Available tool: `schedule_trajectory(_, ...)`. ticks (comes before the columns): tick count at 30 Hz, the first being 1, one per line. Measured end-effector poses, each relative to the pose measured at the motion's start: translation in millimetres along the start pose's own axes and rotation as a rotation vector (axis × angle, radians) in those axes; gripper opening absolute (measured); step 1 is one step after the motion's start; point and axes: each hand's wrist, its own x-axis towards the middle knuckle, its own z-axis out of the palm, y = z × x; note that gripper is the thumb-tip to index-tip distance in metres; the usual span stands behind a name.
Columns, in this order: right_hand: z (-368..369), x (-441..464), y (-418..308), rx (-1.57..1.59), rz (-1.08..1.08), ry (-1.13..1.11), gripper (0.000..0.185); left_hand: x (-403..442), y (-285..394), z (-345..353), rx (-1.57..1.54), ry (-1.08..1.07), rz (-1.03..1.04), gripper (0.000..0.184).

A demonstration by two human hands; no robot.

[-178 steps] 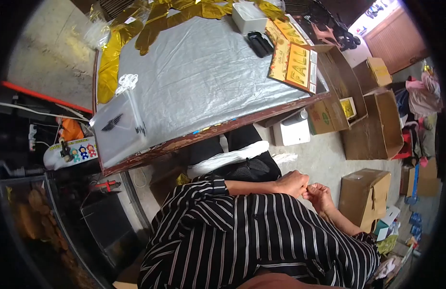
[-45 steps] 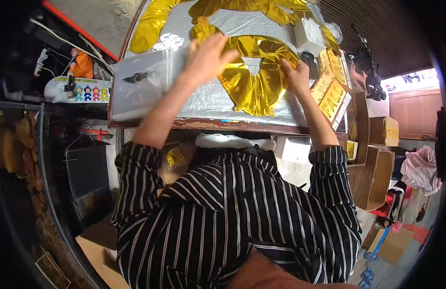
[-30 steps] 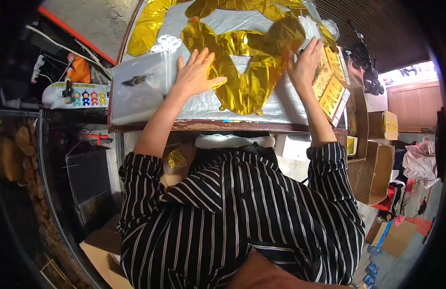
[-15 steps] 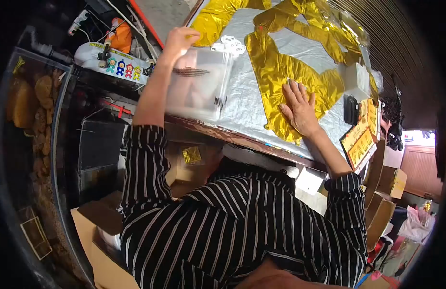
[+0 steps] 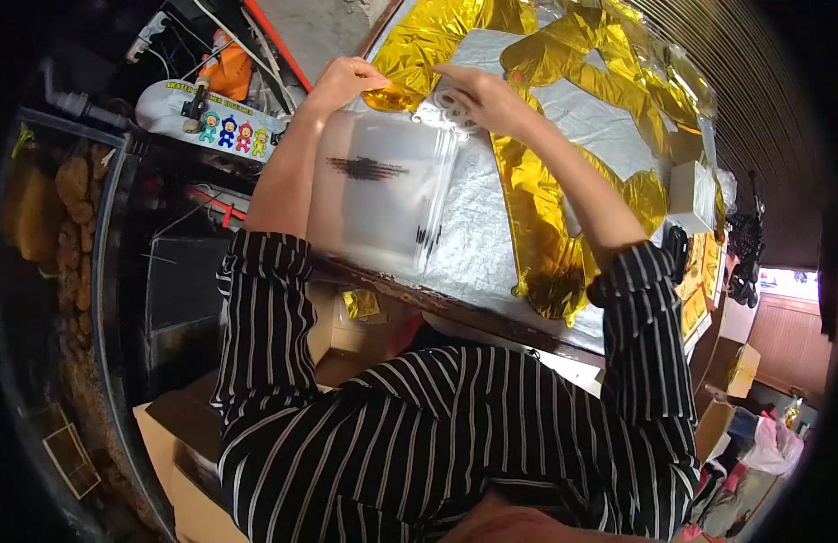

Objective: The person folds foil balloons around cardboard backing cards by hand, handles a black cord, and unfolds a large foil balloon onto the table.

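Observation:
My left hand (image 5: pixel 339 86) is closed, its fingertips pinching the edge of a flat gold foil balloon (image 5: pixel 410 52) at the table's far left. A darker, shiny fold of that foil hangs by the fingertips. My right hand (image 5: pixel 488 101) reaches across to the same balloon, its index finger stretched out at the foil and the other fingers partly hidden. Beneath that hand lies a bundle of white rings or ribbon (image 5: pixel 446 110). Closer to me is a stack of clear plastic bags (image 5: pixel 374 195) with dark print. Another flat gold balloon (image 5: pixel 537 213) lies under my right forearm.
More gold foil balloons (image 5: pixel 609 77) spread over the silver-covered table (image 5: pixel 469 235). At its right side stand a white box (image 5: pixel 690 195) and yellow printed cards (image 5: pixel 699 281). A skateboard deck (image 5: pixel 170 109) and a glass tank (image 5: pixel 111 299) are on the left. Cardboard boxes (image 5: pixel 161 452) stand below.
My right hand has lifted off the near gold balloon and crossed left to the far one. My left hand now pinches that far balloon's edge. The view has shifted slightly.

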Motion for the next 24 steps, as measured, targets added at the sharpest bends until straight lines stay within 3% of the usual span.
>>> schedule_trajectory(1,4,10,-7,-0.001,-0.002,0.0,0.04,4,-1,-1,0.0,0.003,0.001,0.02)
schedule_trajectory(4,17,35,-11,0.162,0.262,-0.137,0.046,20,1,-9,-0.03,-0.021,-0.093,0.017)
schedule_trajectory(7,38,45,-2,0.35,0.254,-0.138,0.057,33,19,-14,-0.004,-0.011,-0.143,0.023)
schedule_trajectory(10,40,44,-7,0.368,0.4,-0.09,0.046,42,24,-13,0.071,-0.01,-0.128,0.03)
schedule_trajectory(12,51,50,12,0.35,0.377,-0.057,0.042,46,19,-4,-0.027,0.185,0.037,0.032)
schedule_trajectory(16,50,51,13,0.387,0.323,-0.011,0.036,28,17,-4,0.145,0.271,0.048,0.035)
schedule_trajectory(17,46,51,10,0.451,0.286,-0.081,0.043,23,18,-2,0.166,0.296,0.09,0.036)
schedule_trajectory(19,31,53,-9,0.262,0.293,-0.123,0.052,24,3,4,0.294,0.367,0.065,0.035)
schedule_trajectory(21,36,59,-5,0.313,0.378,-0.088,0.06,28,15,6,0.413,0.321,0.016,0.028)
schedule_trajectory(24,41,64,3,0.352,0.495,-0.039,0.053,36,30,11,0.33,0.338,0.074,0.029)
